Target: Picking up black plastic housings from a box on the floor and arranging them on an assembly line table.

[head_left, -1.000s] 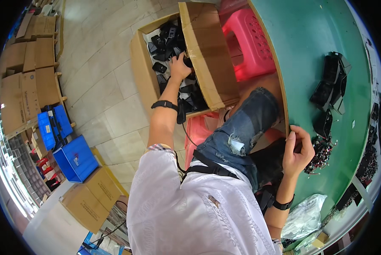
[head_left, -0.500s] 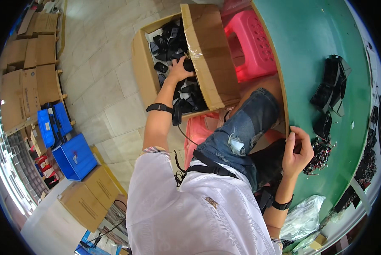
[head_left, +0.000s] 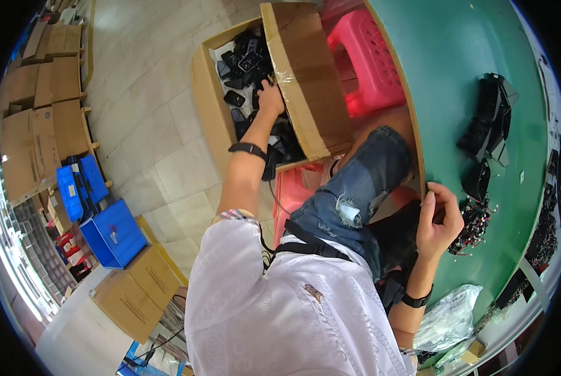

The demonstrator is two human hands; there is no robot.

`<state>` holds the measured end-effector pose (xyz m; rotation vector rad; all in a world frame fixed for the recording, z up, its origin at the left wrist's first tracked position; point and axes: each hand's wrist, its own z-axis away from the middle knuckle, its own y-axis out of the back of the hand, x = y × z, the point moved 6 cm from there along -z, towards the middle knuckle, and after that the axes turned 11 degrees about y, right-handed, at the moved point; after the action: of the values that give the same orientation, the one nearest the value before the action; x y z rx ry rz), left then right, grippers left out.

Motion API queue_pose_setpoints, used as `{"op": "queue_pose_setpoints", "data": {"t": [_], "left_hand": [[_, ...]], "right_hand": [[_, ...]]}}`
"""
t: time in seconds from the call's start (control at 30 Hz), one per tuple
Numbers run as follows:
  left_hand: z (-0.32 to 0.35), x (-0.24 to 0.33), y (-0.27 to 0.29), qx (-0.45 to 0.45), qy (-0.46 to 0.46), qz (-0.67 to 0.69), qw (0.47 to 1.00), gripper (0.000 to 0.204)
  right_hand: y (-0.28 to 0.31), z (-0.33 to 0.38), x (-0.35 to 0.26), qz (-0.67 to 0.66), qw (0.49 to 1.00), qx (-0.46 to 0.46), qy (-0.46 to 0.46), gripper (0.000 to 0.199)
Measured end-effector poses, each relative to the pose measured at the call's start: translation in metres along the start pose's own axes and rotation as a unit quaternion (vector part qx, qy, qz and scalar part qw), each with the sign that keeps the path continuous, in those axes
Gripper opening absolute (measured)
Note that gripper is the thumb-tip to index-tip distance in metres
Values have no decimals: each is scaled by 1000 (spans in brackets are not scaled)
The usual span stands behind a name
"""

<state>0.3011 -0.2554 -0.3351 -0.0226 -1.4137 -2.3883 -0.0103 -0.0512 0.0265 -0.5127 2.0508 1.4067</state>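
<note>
My left hand [head_left: 270, 99] is down inside an open cardboard box [head_left: 206, 119], among many black plastic pieces [head_left: 234, 98]. Its fingers are drawn together and the tips go in between the pieces, so what they hold is hidden. At the near edge of the green table [head_left: 443, 81] rests my right hand [head_left: 440, 219], its fingers loosely bent, thumb and forefinger apart, with nothing visible in it. Just beyond that hand lie a bundle of thin wires with small ends [head_left: 471, 229] and a black plastic piece [head_left: 477, 182]. Farther off on the table are several black housings [head_left: 488, 119].
The box's raised flap [head_left: 308, 81] stands between my left arm and a pink plastic stool [head_left: 371, 66]. Clear plastic bags [head_left: 449, 316] lie at the table's near end. Blue bins [head_left: 112, 232] and stacked cartons [head_left: 26, 147] stand on the left across the tiled floor.
My left hand has gone a little farther into the box and its spread fingers have drawn together, leaving the black piece it covered. The right hand has hardly moved.
</note>
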Motion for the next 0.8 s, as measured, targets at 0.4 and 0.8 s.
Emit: {"op": "queue_pose_setpoints", "data": {"t": [0.4, 0.8], "left_hand": [[44, -3, 25, 35, -30, 103, 994, 56], [52, -75, 43, -176, 77, 533, 824, 42]], "right_hand": [[-1, -1, -3, -26, 1000, 2, -3, 10], [2, -1, 2, -31, 999, 1, -9, 11]]}}
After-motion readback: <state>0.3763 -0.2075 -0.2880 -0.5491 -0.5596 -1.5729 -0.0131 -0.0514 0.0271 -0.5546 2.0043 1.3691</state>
